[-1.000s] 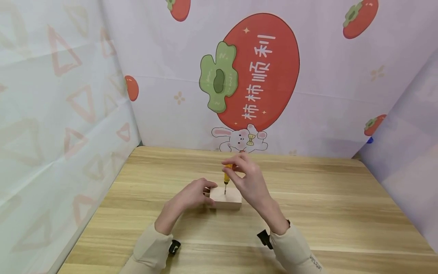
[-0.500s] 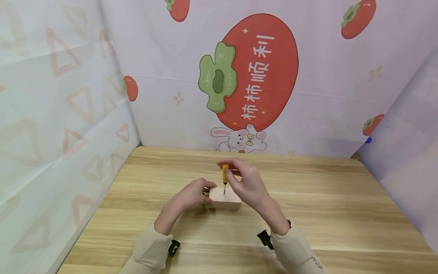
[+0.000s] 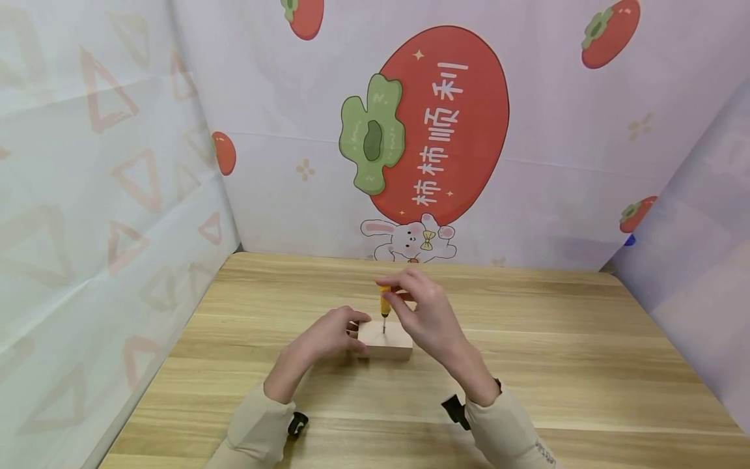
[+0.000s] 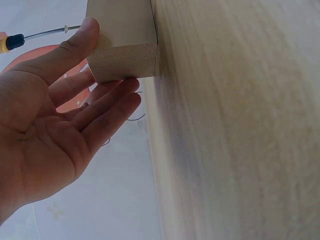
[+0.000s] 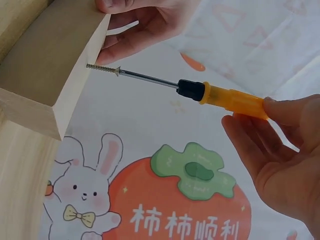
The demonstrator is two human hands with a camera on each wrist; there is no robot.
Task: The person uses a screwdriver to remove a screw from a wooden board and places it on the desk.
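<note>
A pale wooden block (image 3: 387, 339) lies on the table, and my left hand (image 3: 331, 333) grips its left end. In the left wrist view the thumb (image 4: 82, 42) presses one face while the other fingers lie along the far side. My right hand (image 3: 430, 316) pinches the handle end of a yellow screwdriver (image 5: 227, 98) with a black collar. The screwdriver stands almost upright over the block. Its steel shaft meets the head of a screw (image 5: 103, 68), whose tip is at the block's top face; most of the thread shows outside the wood.
The light wood-grain table (image 3: 556, 365) extends around the block on all sides. Behind it hangs a white cloth (image 3: 281, 195) printed with a large red persimmon and a rabbit. A second cloth (image 3: 88, 260) with triangles borders the left side.
The right hand's fingers have shifted round the screwdriver handle, and the handle has come more upright, slightly leftward. The left hand and the block have stayed in place.
</note>
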